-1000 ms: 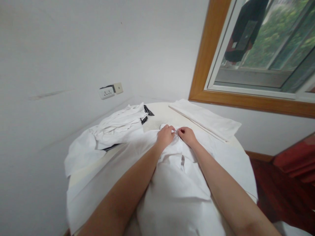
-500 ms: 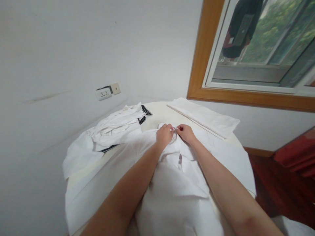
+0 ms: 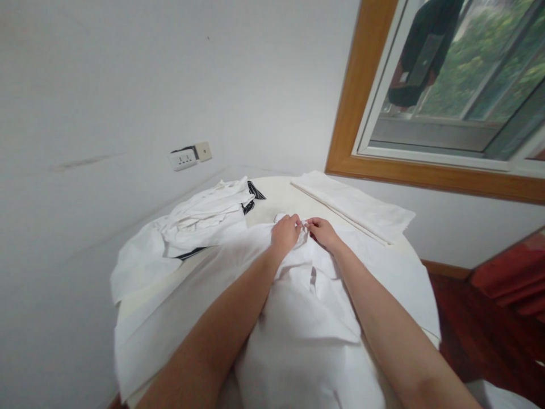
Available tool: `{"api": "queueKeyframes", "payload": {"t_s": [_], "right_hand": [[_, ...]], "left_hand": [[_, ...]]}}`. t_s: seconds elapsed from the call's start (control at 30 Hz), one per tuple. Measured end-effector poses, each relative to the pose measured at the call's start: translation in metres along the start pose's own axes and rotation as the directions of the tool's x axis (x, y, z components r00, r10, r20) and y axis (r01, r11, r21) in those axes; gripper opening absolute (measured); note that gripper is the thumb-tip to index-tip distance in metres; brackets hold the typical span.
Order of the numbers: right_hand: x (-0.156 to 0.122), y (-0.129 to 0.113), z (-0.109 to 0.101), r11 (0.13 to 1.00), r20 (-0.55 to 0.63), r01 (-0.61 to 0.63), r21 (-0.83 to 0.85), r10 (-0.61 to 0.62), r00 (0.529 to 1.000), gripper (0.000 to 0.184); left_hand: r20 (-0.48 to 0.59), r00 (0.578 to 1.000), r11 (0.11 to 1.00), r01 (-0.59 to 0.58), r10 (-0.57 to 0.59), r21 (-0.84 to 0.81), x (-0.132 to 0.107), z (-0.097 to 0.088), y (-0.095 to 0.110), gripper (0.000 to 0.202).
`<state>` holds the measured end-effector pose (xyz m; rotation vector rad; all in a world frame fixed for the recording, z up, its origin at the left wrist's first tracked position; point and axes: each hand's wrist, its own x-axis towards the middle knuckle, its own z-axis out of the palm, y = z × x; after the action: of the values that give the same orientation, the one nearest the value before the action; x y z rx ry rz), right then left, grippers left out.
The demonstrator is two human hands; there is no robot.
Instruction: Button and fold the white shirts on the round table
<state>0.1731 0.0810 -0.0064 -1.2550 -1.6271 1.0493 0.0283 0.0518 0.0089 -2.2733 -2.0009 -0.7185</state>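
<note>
A white shirt [image 3: 310, 318] lies spread over a round table [image 3: 276, 196], its collar end away from me. My left hand [image 3: 284, 234] and my right hand [image 3: 322, 232] meet at the collar, fingers curled and pinching the white fabric between them. Both forearms rest along the shirt's front. What the fingertips hold besides cloth is too small to make out.
A crumpled heap of white clothes with black trim [image 3: 204, 218] lies at the table's left. A folded white cloth [image 3: 353, 205] lies at the back right under a wood-framed window [image 3: 361, 102]. A wall socket [image 3: 184, 159] sits on the left wall. A red-brown floor [image 3: 477, 335] lies to the right.
My hands stay at the collar and have drawn slightly closer together. The view has shifted a little.
</note>
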Motion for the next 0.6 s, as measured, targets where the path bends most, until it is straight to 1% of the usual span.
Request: {"api": "queueKeyframes", "payload": {"t_s": [0.2,0.33,0.47,0.6], "right_hand": [[-0.003,-0.009,-0.003,0.985,0.050,-0.099,0.140,0.093,0.994,0.018],[-0.003,-0.014,-0.005,0.955,0.061,-0.159,0.251,0.148,0.987,0.013],[-0.002,-0.016,-0.006,0.911,0.048,-0.180,0.370,0.175,0.983,0.010],[-0.004,-0.018,-0.007,0.886,0.087,-0.189,0.423,0.168,0.982,0.014]], "left_hand": [[-0.013,1.000,0.999,0.006,-0.006,-0.033,0.003,0.003,-0.003,0.014],[-0.033,0.999,0.996,0.009,-0.012,-0.092,0.004,0.005,-0.006,0.019],[-0.049,0.999,0.984,-0.014,0.005,-0.180,0.004,0.004,-0.009,0.020],[-0.030,0.999,0.972,0.018,-0.026,-0.235,0.005,0.004,-0.010,0.019]]}}
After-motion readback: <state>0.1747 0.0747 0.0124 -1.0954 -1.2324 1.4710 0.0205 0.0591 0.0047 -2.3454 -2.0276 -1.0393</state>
